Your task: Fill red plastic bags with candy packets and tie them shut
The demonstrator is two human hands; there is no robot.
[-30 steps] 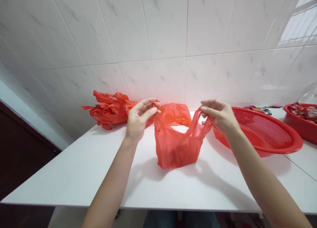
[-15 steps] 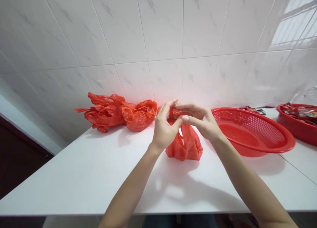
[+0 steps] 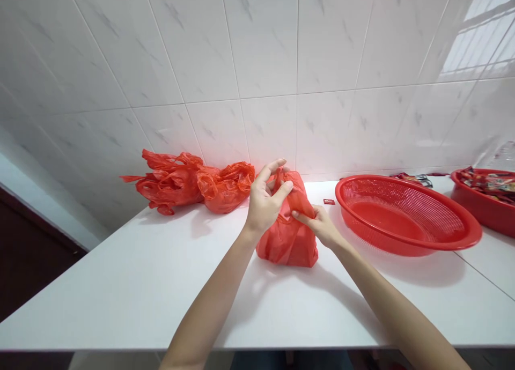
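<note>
A red plastic bag stands upright on the white table, filled out by contents that I cannot see. My left hand pinches the bag's gathered top between thumb and fingers. On the bag's right side, my right hand grips the thin plastic near a handle, thumb in front and the other fingers partly hidden behind it. The bag's upper part is stretched between both hands, and its base rests on the table.
Two bunched red plastic bags lie by the tiled wall at left. A red mesh basket stands at right, a small red packet beside it. Farther right is a red basin holding wrappers. The white table has a front edge near me.
My right hand has moved down and slightly left from the bag's top to its side. The bag has shifted left and spread wider. The small red packet has come into view.
</note>
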